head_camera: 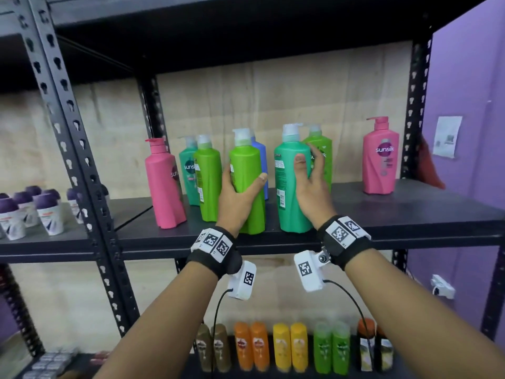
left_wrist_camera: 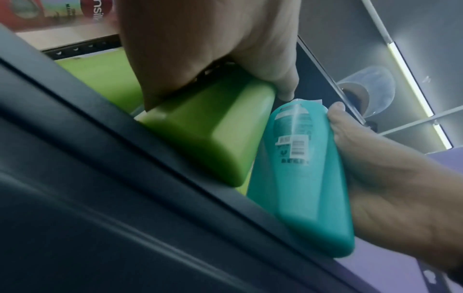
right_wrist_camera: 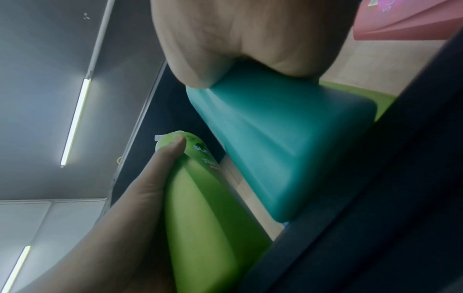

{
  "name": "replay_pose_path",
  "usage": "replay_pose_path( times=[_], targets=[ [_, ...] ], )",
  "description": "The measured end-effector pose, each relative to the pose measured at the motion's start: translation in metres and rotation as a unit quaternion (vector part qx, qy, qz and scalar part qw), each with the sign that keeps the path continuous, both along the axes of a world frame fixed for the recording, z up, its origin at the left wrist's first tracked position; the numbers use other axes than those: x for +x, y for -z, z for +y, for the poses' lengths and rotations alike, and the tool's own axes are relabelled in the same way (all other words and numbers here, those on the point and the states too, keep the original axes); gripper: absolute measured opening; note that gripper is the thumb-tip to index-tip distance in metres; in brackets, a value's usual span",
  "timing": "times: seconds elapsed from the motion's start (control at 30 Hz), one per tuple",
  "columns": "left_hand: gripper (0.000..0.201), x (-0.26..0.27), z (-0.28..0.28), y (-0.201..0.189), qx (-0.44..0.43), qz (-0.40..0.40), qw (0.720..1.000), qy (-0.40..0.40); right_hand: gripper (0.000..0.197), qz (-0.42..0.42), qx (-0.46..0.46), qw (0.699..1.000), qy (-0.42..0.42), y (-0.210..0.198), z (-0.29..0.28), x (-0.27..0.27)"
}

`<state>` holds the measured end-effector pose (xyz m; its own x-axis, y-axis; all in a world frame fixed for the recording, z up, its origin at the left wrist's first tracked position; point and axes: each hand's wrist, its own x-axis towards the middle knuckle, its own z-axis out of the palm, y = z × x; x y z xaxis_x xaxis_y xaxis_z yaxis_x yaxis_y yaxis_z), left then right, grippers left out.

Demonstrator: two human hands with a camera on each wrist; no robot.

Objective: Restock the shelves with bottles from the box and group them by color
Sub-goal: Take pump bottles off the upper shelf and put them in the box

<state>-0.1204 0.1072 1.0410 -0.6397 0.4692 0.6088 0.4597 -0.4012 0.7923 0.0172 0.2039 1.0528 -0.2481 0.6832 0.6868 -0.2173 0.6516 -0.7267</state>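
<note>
My left hand (head_camera: 240, 187) grips a lime-green pump bottle (head_camera: 246, 170) standing near the front edge of the black shelf (head_camera: 382, 214); the same bottle (left_wrist_camera: 213, 134) shows in the left wrist view. My right hand (head_camera: 308, 176) grips a teal-green pump bottle (head_camera: 289, 187) just to its right, with the thumb on the front; the teal bottle (right_wrist_camera: 275, 138) fills the right wrist view. Further along the shelf stand a pink bottle (head_camera: 164, 184) at left, another teal (head_camera: 188, 170), another lime (head_camera: 209, 181), a blue one (head_camera: 261, 160) behind, a lime one (head_camera: 323, 154) behind my right hand, and a pink one (head_camera: 379, 160) at right.
The left bay holds several purple-capped white deodorant jars (head_camera: 49, 214). The lower shelf carries small brown, orange, yellow and green bottles (head_camera: 289, 348). Slotted black uprights (head_camera: 79, 149) frame the bay. A purple wall (head_camera: 470, 105) is at right. Bare shelf lies between the teal and right pink bottles.
</note>
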Motion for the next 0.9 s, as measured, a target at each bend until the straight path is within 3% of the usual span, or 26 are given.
replay_pose_path(
  times=[0.37,0.53,0.73,0.9],
  targets=[
    [0.089,-0.007,0.007,0.017,-0.104,0.088,0.989,-0.053,0.068,-0.139,0.017,0.990,0.007,0.024,0.023,-0.022],
    [0.091,-0.009,0.004,0.020,-0.155,0.102,0.979,-0.087,0.073,-0.150,0.034,0.988,0.026,0.026,0.019,-0.022],
    [0.090,-0.007,-0.005,0.036,-0.156,0.135,0.969,-0.132,0.073,-0.160,0.043,0.983,0.074,0.037,0.014,-0.015],
    [0.077,-0.012,-0.010,0.041,-0.144,0.122,0.975,-0.121,0.062,-0.122,0.067,0.986,0.087,0.043,0.006,-0.007]
  ],
)
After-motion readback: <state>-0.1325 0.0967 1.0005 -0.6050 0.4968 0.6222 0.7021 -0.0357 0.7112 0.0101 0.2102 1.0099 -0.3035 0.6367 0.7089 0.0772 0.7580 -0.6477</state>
